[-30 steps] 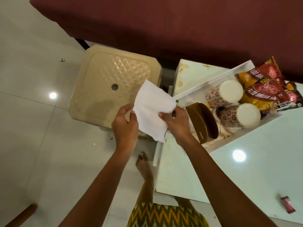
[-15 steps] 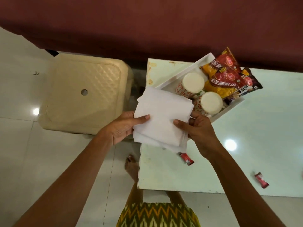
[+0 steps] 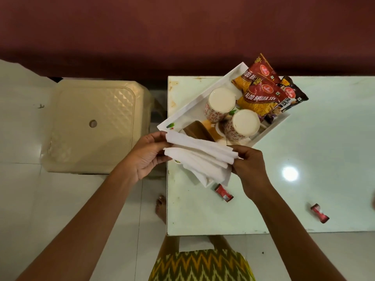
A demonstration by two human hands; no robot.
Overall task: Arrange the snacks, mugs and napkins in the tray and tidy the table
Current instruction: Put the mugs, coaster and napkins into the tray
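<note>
Your two bare forearms rise from the bottom corners and converge toward the middle, above your zigzag-patterned garment (image 3: 200, 266) at six o'clock; one bare foot (image 3: 161, 207) shows on the floor beside the table's left edge. Your left hand (image 3: 149, 154) is turned palm-up, fingers curled, thumb pinching the left end of the napkins (image 3: 199, 157); your right hand (image 3: 250, 167) faces palm-down, thumb and fingers closed on their right end. The napkins are a white folded bundle stretched between both hands, lower folds sagging toward the table (image 3: 304, 159), held over its left portion just at the tray's near edge.

On the table, one red sachet (image 3: 223, 193) lies just below the napkins at five o'clock from them; a second sachet (image 3: 320, 213) lies well apart toward four o'clock; a bright ceiling light reflects off the pale green glossy top at three o'clock.

Farther on, the white tray (image 3: 188, 109) sits skewed at the table's far-left corner, its far end sticking out past the far edge; in it a brown holder (image 3: 197, 131) at the near end, two patterned mugs (image 3: 221, 103) upside down in the middle, snack packets (image 3: 261, 94) piled at the far end toward one o'clock.

At nine o'clock a beige plastic stool (image 3: 93, 124) stands on white floor tiles beside the table; a dark maroon wall fills twelve o'clock.
</note>
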